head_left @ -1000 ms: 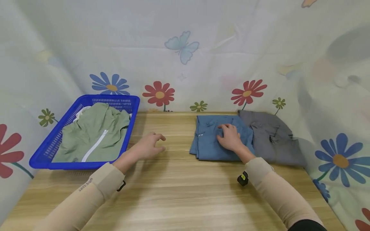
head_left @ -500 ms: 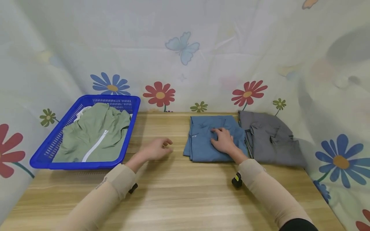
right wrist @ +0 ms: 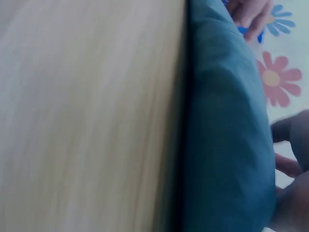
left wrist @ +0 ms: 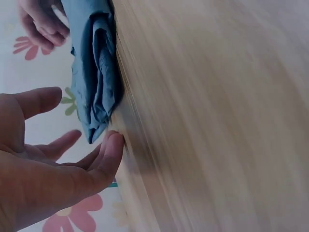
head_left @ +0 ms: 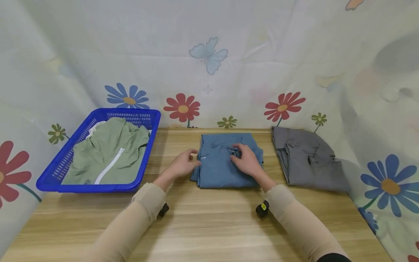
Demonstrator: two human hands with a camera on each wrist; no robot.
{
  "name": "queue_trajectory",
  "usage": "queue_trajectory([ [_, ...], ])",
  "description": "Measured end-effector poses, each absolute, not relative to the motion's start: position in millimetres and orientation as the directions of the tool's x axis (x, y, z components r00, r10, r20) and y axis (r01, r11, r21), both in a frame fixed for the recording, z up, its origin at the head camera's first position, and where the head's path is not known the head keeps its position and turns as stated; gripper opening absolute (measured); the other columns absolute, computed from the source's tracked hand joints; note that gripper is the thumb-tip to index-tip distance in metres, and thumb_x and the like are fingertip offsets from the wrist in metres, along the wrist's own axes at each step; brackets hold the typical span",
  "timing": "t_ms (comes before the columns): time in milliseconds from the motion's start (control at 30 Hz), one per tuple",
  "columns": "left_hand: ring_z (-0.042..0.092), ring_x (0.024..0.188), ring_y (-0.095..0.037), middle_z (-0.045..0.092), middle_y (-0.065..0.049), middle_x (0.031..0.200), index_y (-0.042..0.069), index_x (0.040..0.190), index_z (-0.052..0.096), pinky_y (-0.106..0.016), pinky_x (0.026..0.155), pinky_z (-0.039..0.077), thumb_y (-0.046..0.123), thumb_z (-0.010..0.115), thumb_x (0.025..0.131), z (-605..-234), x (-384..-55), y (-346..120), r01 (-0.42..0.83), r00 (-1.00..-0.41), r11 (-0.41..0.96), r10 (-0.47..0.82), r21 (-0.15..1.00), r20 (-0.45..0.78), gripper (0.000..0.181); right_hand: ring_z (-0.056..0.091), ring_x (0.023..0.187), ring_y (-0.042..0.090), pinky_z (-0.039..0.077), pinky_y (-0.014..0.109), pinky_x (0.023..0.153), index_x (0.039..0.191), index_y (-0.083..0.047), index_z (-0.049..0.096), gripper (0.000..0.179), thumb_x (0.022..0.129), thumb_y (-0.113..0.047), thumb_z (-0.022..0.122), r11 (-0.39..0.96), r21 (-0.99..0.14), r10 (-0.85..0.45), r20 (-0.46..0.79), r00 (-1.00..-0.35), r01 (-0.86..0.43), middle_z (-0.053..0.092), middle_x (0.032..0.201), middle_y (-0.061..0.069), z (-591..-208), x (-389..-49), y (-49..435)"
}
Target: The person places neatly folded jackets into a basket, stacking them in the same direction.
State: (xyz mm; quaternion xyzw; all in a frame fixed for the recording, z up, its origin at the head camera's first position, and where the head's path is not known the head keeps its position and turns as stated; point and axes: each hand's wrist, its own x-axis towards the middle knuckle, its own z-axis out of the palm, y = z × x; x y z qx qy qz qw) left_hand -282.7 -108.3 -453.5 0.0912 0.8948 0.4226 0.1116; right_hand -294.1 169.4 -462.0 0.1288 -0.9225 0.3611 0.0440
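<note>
While the step in hand appears to be positioning the folded blue fabric garment (head_left: 216,174) on the pale wood-grain surface (head_left: 209,225), the next move seems to call for the left fingers to meet its left edge and steady that side. It lies right of the rectangular blue plastic basket (head_left: 98,188) and left of the folded grey fabric garment (head_left: 311,163). The left hand (head_left: 181,163) is loosely spread beside its left edge; the right hand (head_left: 247,160) is over its right part, thumb and forefinger apart, though whether hidden fingertips press the cloth cannot be told.

No legible text or numbers, small pale marking (head_left: 203,157) on folded blue garment (head_left: 220,171) too small to read
</note>
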Motion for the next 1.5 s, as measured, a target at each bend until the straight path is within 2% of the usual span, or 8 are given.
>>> queue_trajectory([
  [133, 0.050, 0.132, -0.039, 0.052, -0.027, 0.143, 0.008, 0.156, 0.042, -0.054, 0.105, 0.043, 0.025, 0.065, 0.101, -454.2, -286.7, -99.9, 0.046, -0.968, 0.612, 0.222, 0.790, -0.115, 0.062, 0.044, 0.122, 0.044, 0.040, 0.057, 0.097, 0.133, 0.001, 0.060, 0.040, 0.096, -0.011, 0.070, 0.718, -0.675, 0.003, 0.248, -0.969, -0.170, 0.045, 0.138, 0.031, -454.4, -290.6, 190.2],
  [233, 0.049, 0.133, -0.038, 0.051, -0.025, 0.145, 0.010, 0.157, 0.040, -0.053, 0.105, 0.044, 0.027, 0.064, 0.102, -455.6, -289.7, -92.3, 0.029, -0.974, 0.592, 0.197, 0.806, -0.110, 0.063, 0.032, 0.132, 0.049, 0.034, 0.061, 0.103, 0.140, 0.002, 0.052, 0.049, 0.097, -0.015, 0.069, 0.740, -0.672, 0.086, 0.150, -0.985, -0.037, 0.035, 0.146, 0.034, -449.9, -289.0, 205.8],
  [367, 0.050, 0.133, -0.036, 0.051, -0.024, 0.145, 0.010, 0.158, 0.039, -0.051, 0.106, 0.044, 0.025, 0.064, 0.102, -458.9, -294.0, -83.1, -0.019, -0.983, 0.544, 0.143, 0.839, -0.115, 0.063, 0.029, 0.141, 0.051, 0.031, 0.061, 0.111, 0.150, 0.004, 0.040, 0.058, 0.101, -0.017, 0.062, 0.728, -0.685, 0.008, -0.033, -0.999, 0.029, 0.033, 0.153, 0.036, -450.9, -288.4, 216.3],
  [533, 0.046, 0.135, -0.036, 0.044, -0.023, 0.152, 0.008, 0.158, 0.038, -0.052, 0.109, 0.041, 0.017, 0.064, 0.101, -459.6, -294.8, -76.6, -0.087, -0.983, 0.402, 0.115, 0.911, -0.145, 0.063, 0.029, 0.147, 0.044, 0.030, 0.056, 0.115, 0.151, 0.002, 0.042, 0.055, 0.101, -0.011, 0.059, 0.630, -0.773, -0.025, -0.122, -0.992, 0.080, 0.032, 0.159, 0.029, -459.5, -288.4, 218.2],
  [633, 0.044, 0.135, -0.036, 0.036, -0.021, 0.159, 0.007, 0.153, 0.043, -0.052, 0.112, 0.037, 0.013, 0.064, 0.101, -459.2, -292.8, -77.7, -0.102, -0.981, 0.327, 0.122, 0.940, -0.149, 0.057, 0.027, 0.148, 0.042, 0.030, 0.056, 0.115, 0.149, 0.001, 0.045, 0.054, 0.098, -0.006, 0.060, 0.573, -0.815, -0.034, -0.128, -0.991, 0.085, 0.029, 0.160, 0.028, -461.6, -287.7, 217.8],
  [867, 0.048, 0.128, -0.032, 0.036, -0.017, 0.159, 0.005, 0.132, 0.061, -0.048, 0.111, 0.037, 0.007, 0.068, 0.095, -458.1, -291.6, -81.2, -0.115, -0.978, 0.328, 0.129, 0.938, -0.165, 0.038, 0.021, 0.150, 0.041, 0.025, 0.057, 0.118, 0.150, -0.002, 0.046, 0.063, 0.090, 0.007, 0.062, 0.510, -0.857, -0.082, -0.131, -0.988, 0.072, 0.024, 0.164, 0.026, -457.9, -284.5, 221.9],
  [1200, 0.030, 0.147, -0.032, 0.034, -0.017, 0.162, 0.001, 0.128, 0.064, -0.048, 0.119, 0.027, -0.001, 0.073, 0.091, -451.6, -293.4, -88.4, -0.126, -0.976, 0.343, 0.124, 0.931, -0.178, 0.038, 0.022, 0.150, 0.041, 0.025, 0.058, 0.117, 0.153, -0.004, 0.044, 0.066, 0.091, 0.012, 0.060, 0.457, -0.889, -0.145, -0.109, -0.983, 0.031, 0.019, 0.166, 0.024, -449.1, -282.3, 218.1],
  [1500, 0.048, 0.121, -0.029, 0.054, -0.017, 0.143, 0.004, 0.121, 0.071, -0.045, 0.104, 0.042, 0.000, 0.072, 0.092, -436.0, -283.2, -100.1, -0.112, -0.981, 0.452, 0.089, 0.885, -0.169, 0.030, 0.027, 0.148, 0.038, 0.028, 0.057, 0.116, 0.153, -0.005, 0.046, 0.067, 0.090, 0.012, 0.061, 0.425, -0.905, -0.176, -0.053, -0.983, -0.027, 0.026, 0.164, 0.022, -433.9, -272.9, 203.9],
])
